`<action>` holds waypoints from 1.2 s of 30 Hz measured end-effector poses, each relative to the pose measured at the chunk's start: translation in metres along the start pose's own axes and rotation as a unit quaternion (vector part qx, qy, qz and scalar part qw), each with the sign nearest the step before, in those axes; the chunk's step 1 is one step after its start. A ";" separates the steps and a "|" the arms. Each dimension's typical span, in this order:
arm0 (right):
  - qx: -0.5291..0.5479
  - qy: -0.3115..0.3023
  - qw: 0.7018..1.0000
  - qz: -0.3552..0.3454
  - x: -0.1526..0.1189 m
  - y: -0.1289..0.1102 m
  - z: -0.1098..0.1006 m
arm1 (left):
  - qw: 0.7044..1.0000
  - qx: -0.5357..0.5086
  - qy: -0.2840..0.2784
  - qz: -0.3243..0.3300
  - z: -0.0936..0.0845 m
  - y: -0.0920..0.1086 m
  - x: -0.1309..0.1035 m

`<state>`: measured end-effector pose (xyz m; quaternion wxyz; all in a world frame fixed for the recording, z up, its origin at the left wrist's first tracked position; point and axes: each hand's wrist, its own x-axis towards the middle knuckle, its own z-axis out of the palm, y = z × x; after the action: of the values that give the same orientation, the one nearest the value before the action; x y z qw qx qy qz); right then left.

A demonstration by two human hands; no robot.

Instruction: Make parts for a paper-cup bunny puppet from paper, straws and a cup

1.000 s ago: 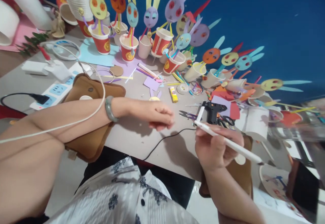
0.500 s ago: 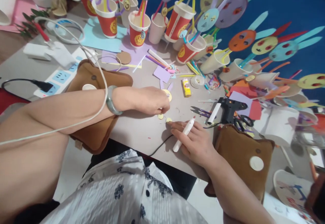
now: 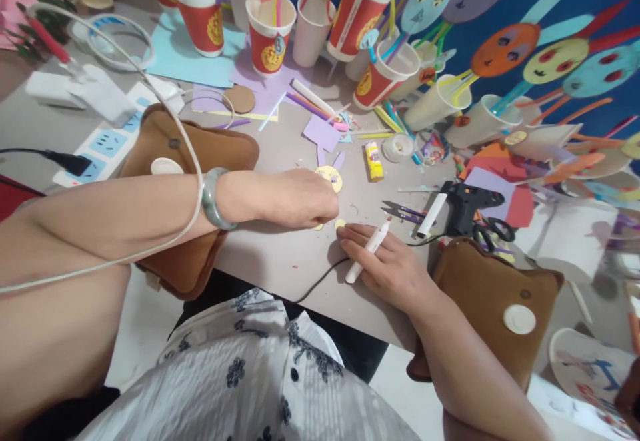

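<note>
My right hand (image 3: 387, 261) rests on the table with a white marker (image 3: 369, 251) tucked between its fingers, the reddish-brown tip pointing away from me. Its fingertips touch a small yellow paper disc (image 3: 341, 224). Just left of it, my left hand (image 3: 305, 198) is closed, knuckles up and fingers curled under; whatever they pinch is hidden. A second small yellow disc (image 3: 319, 228) peeks out beneath those fingers. Beyond the left hand lies a yellow paper face (image 3: 332, 179) with drawn eyes and purple ears (image 3: 339, 160), partly covered by the hand.
A glue stick (image 3: 373, 162), scissors (image 3: 405, 212) and a black glue gun (image 3: 470, 204) lie to the right. Brown cushions (image 3: 493, 294) flank my arms. Paper cups (image 3: 270, 31) with straws and paper faces line the back. A white cable (image 3: 187, 141) crosses my left forearm.
The view has shifted slightly, moving the background. My left hand has come a little closer to the right hand and covers more of the small disc under it. The marker stays in my right hand.
</note>
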<state>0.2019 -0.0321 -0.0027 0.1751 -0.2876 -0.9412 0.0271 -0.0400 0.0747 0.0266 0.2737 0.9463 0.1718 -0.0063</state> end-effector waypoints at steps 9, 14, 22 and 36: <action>-0.011 0.119 0.988 0.101 0.006 0.007 0.014 | 0.999 0.012 0.013 -0.035 0.001 -0.001 0.000; -0.002 0.126 0.982 0.141 0.008 0.006 0.023 | 0.998 0.017 0.040 -0.050 0.003 -0.001 0.001; -0.031 0.150 0.977 0.146 0.013 0.004 0.027 | 0.997 0.003 0.050 -0.063 0.005 0.002 0.003; 0.032 0.128 0.969 0.207 0.014 -0.003 0.025 | 0.996 0.009 0.017 -0.085 0.002 0.010 0.006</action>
<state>0.1814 -0.0257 -0.0214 0.2934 -0.4718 -0.8296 0.0558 -0.0308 0.0678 0.0288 0.2609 0.9307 0.2560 -0.0146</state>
